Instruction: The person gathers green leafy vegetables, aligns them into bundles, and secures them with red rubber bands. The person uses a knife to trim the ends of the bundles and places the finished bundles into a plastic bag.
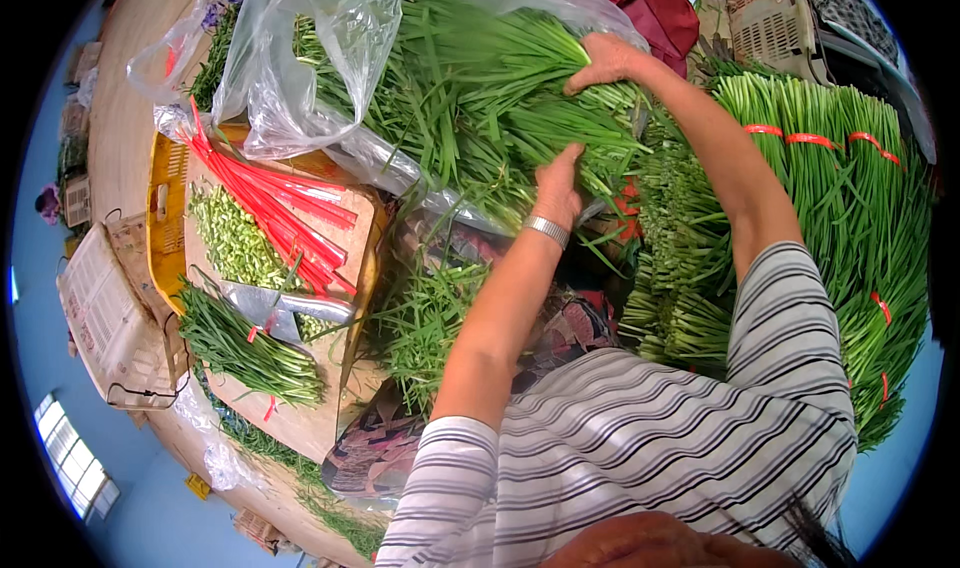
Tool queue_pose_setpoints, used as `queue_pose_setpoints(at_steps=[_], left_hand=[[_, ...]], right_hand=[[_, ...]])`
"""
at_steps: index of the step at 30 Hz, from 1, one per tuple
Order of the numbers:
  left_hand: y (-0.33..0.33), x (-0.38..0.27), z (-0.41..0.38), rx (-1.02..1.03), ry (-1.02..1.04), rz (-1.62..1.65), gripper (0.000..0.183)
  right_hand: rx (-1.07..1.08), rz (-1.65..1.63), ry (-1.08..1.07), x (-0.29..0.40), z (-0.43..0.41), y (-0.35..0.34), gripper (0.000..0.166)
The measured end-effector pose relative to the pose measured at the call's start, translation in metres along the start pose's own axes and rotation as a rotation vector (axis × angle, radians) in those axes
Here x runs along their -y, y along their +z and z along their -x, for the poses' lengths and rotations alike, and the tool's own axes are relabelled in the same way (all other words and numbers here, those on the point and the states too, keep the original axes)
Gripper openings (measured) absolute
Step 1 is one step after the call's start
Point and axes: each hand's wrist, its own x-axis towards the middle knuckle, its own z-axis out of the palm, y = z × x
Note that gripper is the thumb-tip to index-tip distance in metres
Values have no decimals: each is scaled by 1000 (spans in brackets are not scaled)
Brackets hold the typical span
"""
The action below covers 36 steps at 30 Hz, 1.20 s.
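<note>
My right hand [611, 61] grips a bunch of green garlic chives [536, 46] by the pale stem ends, its leaves fanning left and blurred. Lower down, my left hand [559, 189], with a metal watch on the wrist, touches the edge of more loose chives [559, 129]; its fingers are partly hidden among the leaves. Both hands are over a large heap of chives lying in an opened clear plastic bag [300, 102]. Loose leaves [435, 328] lie on my patterned lap covering [382, 448].
At left, a board [337, 350] on a yellow crate [166, 215] bears red tie strips [262, 208], cut stem ends [236, 238], a cleaver [262, 305] and one tied bunch [251, 346]. Red-banded bunches [840, 178] stand stacked at right. A pale basket [120, 320] sits far left.
</note>
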Motion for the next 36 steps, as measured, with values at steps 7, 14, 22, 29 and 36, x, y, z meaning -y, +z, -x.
queue_pose_setpoints(at_steps=[7, 14, 22, 29, 36], left_hand=[[-9, -26, 50, 5, -65, -108, 42], [-42, -29, 126, 149, 531, -691, 54], [-11, -39, 122, 318, 1129, -1293, 45], [23, -54, 87, 338, 1321, -1833, 65], [3, -38, 46, 400, 1127, -1978, 75]], right_hand=[[152, -90, -185, 25, 37, -45, 74], [-396, 124, 2, 36, 105, -68, 77], [-429, 365, 19, 38, 82, 23, 95], [-73, -173, -131, -1, 43, -32, 58], [-302, 346, -6, 20, 56, 23, 65]])
